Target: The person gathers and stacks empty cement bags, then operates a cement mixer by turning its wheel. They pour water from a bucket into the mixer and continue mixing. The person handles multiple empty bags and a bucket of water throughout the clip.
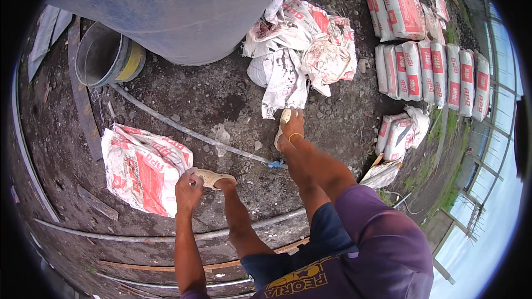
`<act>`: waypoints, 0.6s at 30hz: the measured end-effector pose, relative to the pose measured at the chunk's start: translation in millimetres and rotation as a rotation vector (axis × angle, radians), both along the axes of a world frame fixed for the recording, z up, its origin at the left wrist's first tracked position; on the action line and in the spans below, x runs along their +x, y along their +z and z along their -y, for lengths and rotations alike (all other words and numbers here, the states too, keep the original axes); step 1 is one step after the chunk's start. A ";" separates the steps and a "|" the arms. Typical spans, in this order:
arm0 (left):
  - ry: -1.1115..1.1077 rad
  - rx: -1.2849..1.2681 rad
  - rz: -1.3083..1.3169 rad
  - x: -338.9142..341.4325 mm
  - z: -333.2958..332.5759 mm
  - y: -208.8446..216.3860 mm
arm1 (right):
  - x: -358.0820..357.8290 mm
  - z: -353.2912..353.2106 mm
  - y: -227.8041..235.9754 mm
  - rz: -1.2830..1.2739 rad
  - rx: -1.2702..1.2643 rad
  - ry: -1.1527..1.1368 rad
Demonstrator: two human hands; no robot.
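My left hand (pixel 188 191) is closed at the right edge of a flattened white and red cement sack (pixel 147 174), gripping its edge. That sack is creased, apparently several layers thick, and lies low over the ground beside my left clog (pixel 213 179). Farther out, my right hand (pixel 292 124), with a yellow band at the wrist, reaches down by my right foot. Its fingers meet the near edge of a dirty white empty sack (pixel 285 86) trailing from a crumpled heap of empty sacks (pixel 327 55). The fingertips there are partly hidden.
Full cement bags (pixel 410 72) stand in rows at the right. A large blue-grey tank (pixel 172 5) fills the far left, with a bucket (pixel 100 58) beside it. A grey pipe (pixel 183 127) crosses the dirt ahead; another pipe (pixel 166 238) lies nearer, beside wooden strips.
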State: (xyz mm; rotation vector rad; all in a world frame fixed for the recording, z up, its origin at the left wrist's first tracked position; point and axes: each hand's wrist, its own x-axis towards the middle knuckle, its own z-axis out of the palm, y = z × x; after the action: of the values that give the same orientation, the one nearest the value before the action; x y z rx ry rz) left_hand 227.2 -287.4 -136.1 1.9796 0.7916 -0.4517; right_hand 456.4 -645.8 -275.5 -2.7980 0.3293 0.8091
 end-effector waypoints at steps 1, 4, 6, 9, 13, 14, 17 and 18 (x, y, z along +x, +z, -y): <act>0.034 -0.027 0.007 24.5 18.4 3.3 | 30.7 20.8 -2.1 0.122 0.003 0.008; 0.117 -0.171 0.024 89.8 91.1 6.3 | 118.2 70.1 -16.8 0.276 -0.035 -0.034; 0.139 -0.176 -0.040 126.2 154.4 -1.0 | 158.9 92.2 -36.0 0.311 -0.001 0.010; 0.023 -0.253 0.004 171.0 240.2 -8.7 | 202.4 107.2 -57.9 0.205 0.049 0.205; -0.055 -0.143 -0.032 227.7 293.9 -9.3 | 210.9 92.5 -35.4 0.176 0.446 0.068; -0.002 -0.142 -0.018 243.4 302.0 -8.0 | 206.0 86.0 -18.1 0.128 0.511 0.024; 0.448 -0.647 -0.067 291.3 281.7 2.6 | 168.2 70.0 51.2 0.274 0.801 -0.013; 0.674 -0.849 -0.092 306.5 271.5 6.2 | 154.5 69.6 77.0 0.262 0.946 0.001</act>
State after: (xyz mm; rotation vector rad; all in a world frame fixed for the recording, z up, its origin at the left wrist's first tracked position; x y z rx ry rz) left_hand 533.7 -558.9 -129.9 0.8492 1.0425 -0.3785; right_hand 610.9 -715.4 -198.5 -1.9608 -0.0951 0.4126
